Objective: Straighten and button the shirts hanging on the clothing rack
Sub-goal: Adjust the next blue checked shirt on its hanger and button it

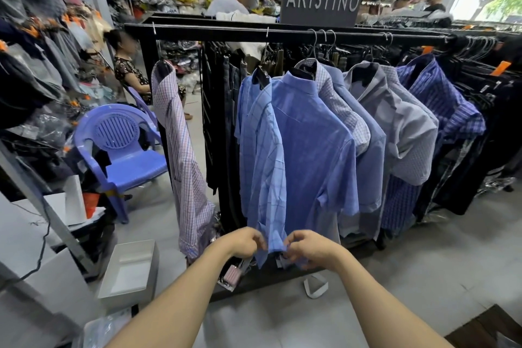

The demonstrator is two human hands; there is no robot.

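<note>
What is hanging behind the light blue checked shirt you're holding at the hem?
A plain blue short-sleeved shirt hangs directly behind the light blue checked shirt, then more shirts along the black metal rail. Its front is covered.

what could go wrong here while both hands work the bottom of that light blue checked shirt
Both hands, left hand and right hand, pinch the hem of the light blue checked shirt. Pulling down too hard could tilt its hanger or slip the collar off. The solid blue shirt presses close beside it, so its fabric might get caught in the buttoning.
</note>
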